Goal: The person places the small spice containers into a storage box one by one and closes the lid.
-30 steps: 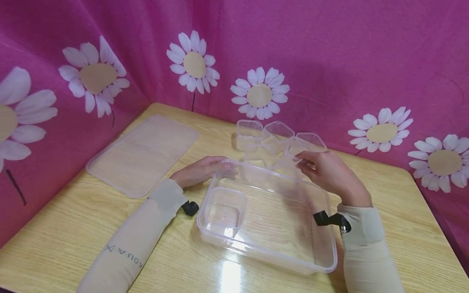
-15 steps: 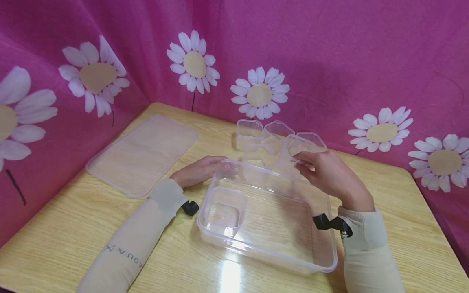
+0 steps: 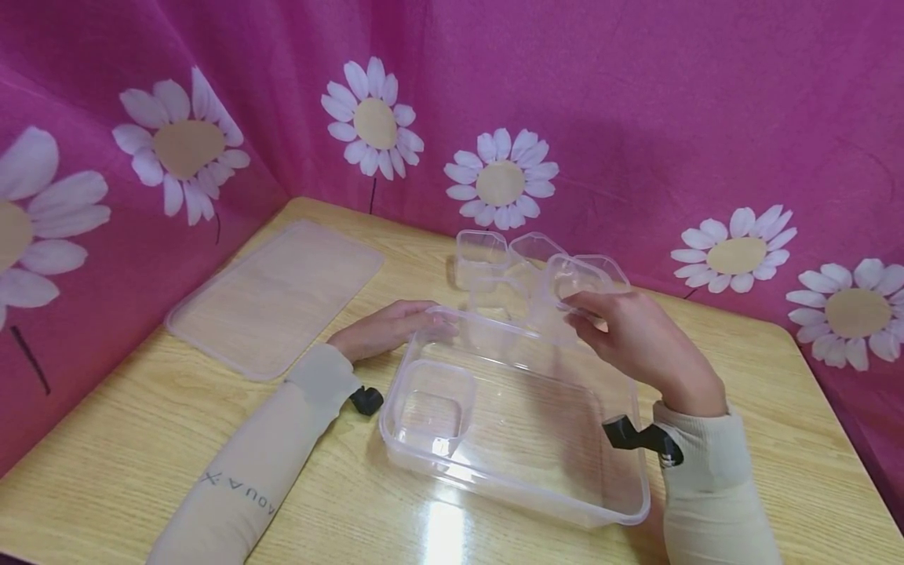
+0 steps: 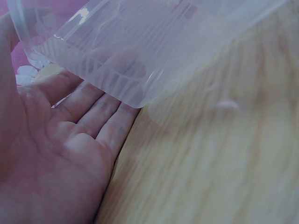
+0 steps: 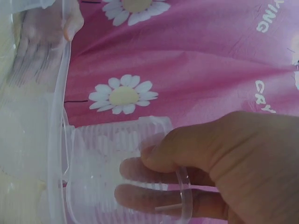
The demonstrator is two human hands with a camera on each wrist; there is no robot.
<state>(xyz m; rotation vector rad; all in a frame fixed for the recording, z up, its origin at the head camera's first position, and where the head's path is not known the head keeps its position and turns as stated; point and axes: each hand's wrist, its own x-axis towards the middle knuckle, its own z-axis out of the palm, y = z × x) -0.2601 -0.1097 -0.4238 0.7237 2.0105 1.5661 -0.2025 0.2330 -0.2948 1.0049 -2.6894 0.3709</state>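
My right hand (image 3: 632,337) pinches a small clear plastic cup (image 3: 568,282) by its wall, thumb on one side and fingers on the other. In the right wrist view the ribbed side of this small cup (image 5: 100,163) shows, with fingers visible through it. It is held above the back edge of a large clear rectangular container (image 3: 515,508). My left hand (image 3: 381,329) holds that container's back left corner, thumb at the rim. In the left wrist view its fingers (image 4: 93,109) lie long against the outer wall. Another small cup (image 3: 469,392) stands inside the container's left end.
Several more clear cups, among them a square cup (image 3: 482,259) and an angled cup (image 3: 537,247), stand behind the container. A flat translucent lid (image 3: 282,298) lies at the left. A pink flowered cloth (image 3: 600,157) hangs round the wooden table (image 3: 127,463).
The right hand has brought its small cup up a little, away from the row of cups, and its wrist has shifted slightly right. The left hand and the container stay put.
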